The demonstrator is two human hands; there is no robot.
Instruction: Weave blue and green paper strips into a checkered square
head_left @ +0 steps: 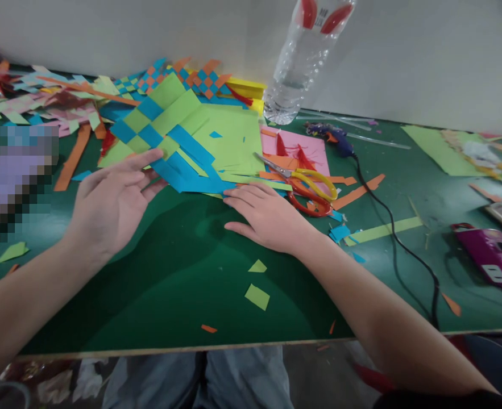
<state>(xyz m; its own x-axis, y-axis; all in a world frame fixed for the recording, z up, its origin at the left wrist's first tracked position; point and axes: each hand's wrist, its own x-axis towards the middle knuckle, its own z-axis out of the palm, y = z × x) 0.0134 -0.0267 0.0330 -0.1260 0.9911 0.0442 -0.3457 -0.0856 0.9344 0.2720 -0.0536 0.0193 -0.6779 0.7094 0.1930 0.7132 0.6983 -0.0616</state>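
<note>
A green-and-blue woven paper mat [178, 133] lies on the green table [178, 284], its loose blue strips trailing toward me. My left hand [112, 201] hovers at the mat's near left corner, fingers stretched out, fingertips touching a green strip. Flat on the table lies my right hand [268, 218], fingers extended, their tips on the blue strips' ends at the mat's near edge. Neither hand grips anything.
Scissors with yellow and red handles [308, 190] lie just right of my right hand on pink paper [310, 149]. A clear plastic bottle [304, 59] stands behind. A glue gun [336, 138] with black cord, a purple box [487, 255], woven paper pieces [63, 96] and scraps surround.
</note>
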